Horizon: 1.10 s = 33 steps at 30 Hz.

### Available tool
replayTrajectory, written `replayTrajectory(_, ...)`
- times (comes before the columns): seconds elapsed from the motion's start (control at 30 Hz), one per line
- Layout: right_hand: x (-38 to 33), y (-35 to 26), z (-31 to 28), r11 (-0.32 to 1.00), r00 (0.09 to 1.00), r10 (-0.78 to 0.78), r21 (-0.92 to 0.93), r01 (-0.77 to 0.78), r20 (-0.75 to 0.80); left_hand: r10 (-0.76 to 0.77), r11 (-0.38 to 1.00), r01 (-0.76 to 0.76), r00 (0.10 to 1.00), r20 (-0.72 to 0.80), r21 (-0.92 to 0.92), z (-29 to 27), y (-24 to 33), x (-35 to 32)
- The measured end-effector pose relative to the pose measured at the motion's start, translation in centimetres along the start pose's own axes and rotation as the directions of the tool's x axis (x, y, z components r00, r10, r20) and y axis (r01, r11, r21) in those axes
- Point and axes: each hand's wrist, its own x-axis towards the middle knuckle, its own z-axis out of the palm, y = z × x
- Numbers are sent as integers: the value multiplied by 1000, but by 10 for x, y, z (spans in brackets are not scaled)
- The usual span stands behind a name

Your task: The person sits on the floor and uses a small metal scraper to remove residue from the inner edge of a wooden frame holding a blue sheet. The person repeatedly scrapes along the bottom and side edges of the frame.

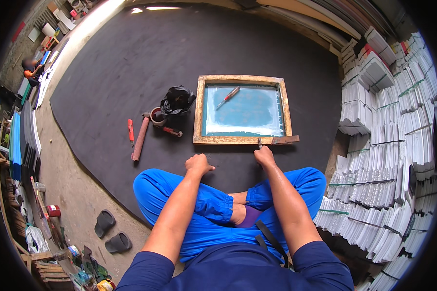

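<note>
Big dark mat (131, 72) spread over a concrete floor, with stacks of white sheets (393, 145) piled up at 3 o'clock. The person sits cross-legged on it in blue trousers. A wooden frame (197, 116) with blue mesh lies at 12 o'clock from the knees, a red-handled tool (227, 97) resting on the mesh. The right hand (264, 156) is closed around a small tool (260, 142) touching the frame's near edge. The left hand (199, 164) is curled into a loose fist, holding nothing visible. A hammer (141, 138) lies at 10 o'clock beside a black bag (177, 101).
</note>
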Motion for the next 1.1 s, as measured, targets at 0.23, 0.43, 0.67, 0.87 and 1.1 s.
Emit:
replayTrajectory(0.23,-26,-19,-4,996,996,82,-39,-83,-21,53,998,-53,999,-13,-33,-5,7,-6)
replayTrajectory(0.43,-24,-11,-2,995,995,97,24,-96,-28,73,997,-73,997,-5,-34,-3,11,-3)
replayTrajectory(0.67,-5,21,28,822,999,-3,569,-17,33,90,993,-90,996,0,-81,0,8,1)
replayTrajectory(0.87,-48,15,50,862,924,-273,494,111,269,346,894,-402,900,-265,-199,10,8,1)
replayTrajectory(1.1,-83,-15,77,885,785,-353,453,104,509,427,882,-465,859,-281,-81,23,3,11)
